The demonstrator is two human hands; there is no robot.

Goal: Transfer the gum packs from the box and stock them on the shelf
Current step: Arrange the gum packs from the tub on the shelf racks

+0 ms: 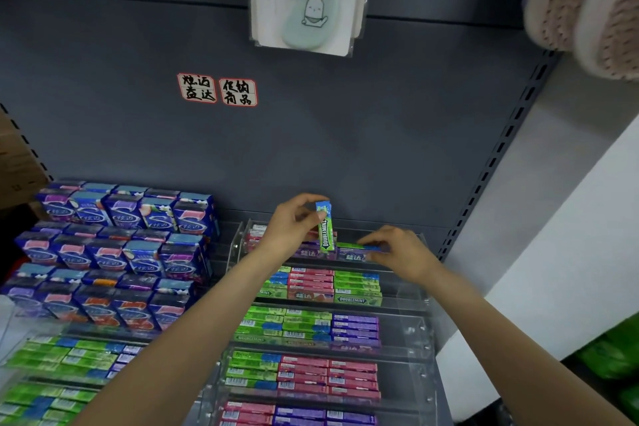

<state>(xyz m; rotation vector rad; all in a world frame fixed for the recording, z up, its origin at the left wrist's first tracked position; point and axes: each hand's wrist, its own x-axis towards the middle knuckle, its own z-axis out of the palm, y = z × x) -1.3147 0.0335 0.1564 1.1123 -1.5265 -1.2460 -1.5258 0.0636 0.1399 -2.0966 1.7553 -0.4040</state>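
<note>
My left hand [294, 225] covers the packs at the back of the top tier [257, 235], so I cannot count them. My right hand [397, 252] hides one end of the green pack [352, 247]. The lowest tier [297, 417] runs off the bottom edge. Barcode print is too small to read.
</note>
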